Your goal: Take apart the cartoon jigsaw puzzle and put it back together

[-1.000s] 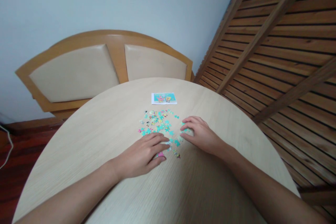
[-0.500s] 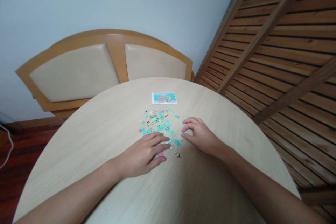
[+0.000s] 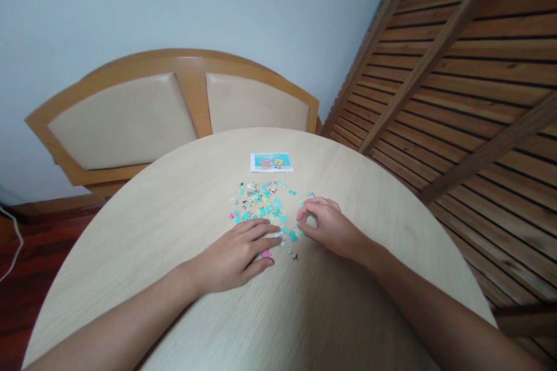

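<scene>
Loose jigsaw puzzle pieces (image 3: 277,208), mostly turquoise with some pink, yellow and dark ones, lie scattered over the middle of the table. My left hand (image 3: 239,254) rests among the nearer pieces, palm down with its fingers spread. A pink puzzle piece (image 3: 265,254) shows between its thumb and fingers. To the right of the pile, thumb and forefinger of my right hand (image 3: 333,226) are pinched together on a small pale puzzle piece (image 3: 298,222), mostly covered by the fingertips. Yellow and dark puzzle pieces (image 3: 293,254) lie between the two hands.
Beyond the pieces, a picture card (image 3: 272,162) with cartoon figures lies flat on the round wooden table (image 3: 195,168). A padded wooden headboard (image 3: 126,119) stands behind it against the wall. Slatted wood panelling (image 3: 456,87) slopes along the right.
My right hand's thumb and fingers have closed from a loose spread into a pinch. The left hand stays in place.
</scene>
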`<state>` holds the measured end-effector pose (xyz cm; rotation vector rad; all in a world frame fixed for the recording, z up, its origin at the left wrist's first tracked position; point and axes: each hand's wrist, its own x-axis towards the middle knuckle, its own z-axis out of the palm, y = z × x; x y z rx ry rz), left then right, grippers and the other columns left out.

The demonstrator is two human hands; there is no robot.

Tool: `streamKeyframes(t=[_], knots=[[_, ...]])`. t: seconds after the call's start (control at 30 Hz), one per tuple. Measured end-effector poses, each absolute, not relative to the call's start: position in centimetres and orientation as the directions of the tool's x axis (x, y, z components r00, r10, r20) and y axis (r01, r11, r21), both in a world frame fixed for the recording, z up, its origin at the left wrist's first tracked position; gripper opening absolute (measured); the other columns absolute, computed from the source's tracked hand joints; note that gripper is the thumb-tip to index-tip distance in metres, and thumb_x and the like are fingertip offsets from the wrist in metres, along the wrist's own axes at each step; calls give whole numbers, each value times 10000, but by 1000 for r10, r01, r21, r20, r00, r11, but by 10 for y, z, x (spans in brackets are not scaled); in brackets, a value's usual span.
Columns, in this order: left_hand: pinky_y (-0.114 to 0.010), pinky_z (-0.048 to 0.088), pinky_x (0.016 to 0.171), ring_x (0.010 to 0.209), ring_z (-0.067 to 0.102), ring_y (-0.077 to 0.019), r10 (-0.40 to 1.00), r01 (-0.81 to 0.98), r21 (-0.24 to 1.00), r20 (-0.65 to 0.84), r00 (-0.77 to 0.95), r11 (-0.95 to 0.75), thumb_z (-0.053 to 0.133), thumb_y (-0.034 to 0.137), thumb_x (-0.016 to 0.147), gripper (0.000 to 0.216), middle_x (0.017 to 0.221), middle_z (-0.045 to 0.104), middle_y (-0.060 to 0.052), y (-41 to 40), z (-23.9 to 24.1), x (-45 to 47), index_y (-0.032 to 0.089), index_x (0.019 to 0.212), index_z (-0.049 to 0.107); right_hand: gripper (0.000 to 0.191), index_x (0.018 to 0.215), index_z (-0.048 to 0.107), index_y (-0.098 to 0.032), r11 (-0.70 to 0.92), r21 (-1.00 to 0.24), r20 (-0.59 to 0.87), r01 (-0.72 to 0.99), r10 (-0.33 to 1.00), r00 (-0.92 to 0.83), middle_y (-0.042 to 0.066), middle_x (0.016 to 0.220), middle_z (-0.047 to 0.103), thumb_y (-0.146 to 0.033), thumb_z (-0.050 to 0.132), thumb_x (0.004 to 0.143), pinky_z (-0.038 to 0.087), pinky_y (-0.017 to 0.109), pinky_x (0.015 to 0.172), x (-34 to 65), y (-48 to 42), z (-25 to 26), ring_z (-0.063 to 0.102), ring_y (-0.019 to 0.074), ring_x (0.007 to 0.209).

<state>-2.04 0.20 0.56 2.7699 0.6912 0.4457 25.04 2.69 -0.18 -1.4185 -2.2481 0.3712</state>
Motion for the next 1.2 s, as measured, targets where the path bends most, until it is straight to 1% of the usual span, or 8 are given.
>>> streamKeyframes(t=[0.1,0.2,0.27,0.4,0.57,0.77,0.93,1.2], knots=[[-506,431,1139,1344,512,-288,499,416,321,246,831,-851,556,300,1023,355,1410,593,-101,2,7,-21,232,1370,588,162,1016,726,-257,489,-497,269,717,872,-409,29,964,762,-192,640,894,413,491,1028,247,23,4,662,241,1040],[-500,436,1132,1321,532,-283,503,425,306,251,827,-852,547,297,1028,311,1375,618,-94,3,8,-22,228,1321,626,129,971,757,-257,514,-562,297,648,856,-422,32,962,778,-240,639,923,436,467,1029,240,17,8,681,230,993],[-496,442,1123,1298,549,-278,502,424,302,262,824,-854,539,299,1033,297,1349,633,-91,4,8,-23,229,1305,639,108,929,761,-247,480,-643,282,596,873,-399,29,957,787,-261,655,913,469,431,1015,232,11,10,702,215,947],[-477,454,1101,1223,586,-259,493,405,314,285,822,-858,527,302,1039,253,1277,659,-85,7,9,-24,227,1232,672,108,909,759,-233,374,-781,199,501,908,-369,15,933,791,-267,660,882,554,312,824,217,0,11,725,188,866],[-463,465,1078,1203,588,-253,493,406,319,267,828,-856,521,298,1041,244,1264,654,-85,8,10,-24,223,1218,673,110,866,753,-229,373,-744,175,555,910,-376,21,908,792,-219,645,851,554,316,813,219,5,5,730,193,849],[-455,477,1064,1200,596,-253,492,404,316,284,823,-858,511,305,1045,250,1256,658,-93,8,10,-24,222,1211,678,60,862,736,-233,409,-660,229,631,909,-350,12,835,787,-220,680,843,467,444,1040,234,19,4,734,214,854],[-451,487,1054,1194,598,-254,496,403,333,273,824,-853,523,301,1042,250,1253,657,-93,9,10,-24,223,1215,685,124,942,738,-218,320,-800,156,507,927,-340,7,806,782,-316,707,872,546,329,793,227,12,4,730,189,759],[-480,449,1111,1229,583,-255,486,394,331,267,833,-857,538,281,1035,258,1290,657,-81,9,10,-24,231,1246,679,38,859,779,-243,422,-690,229,588,898,-376,16,866,781,-239,758,827,517,344,848,220,12,-2,698,215,898]])
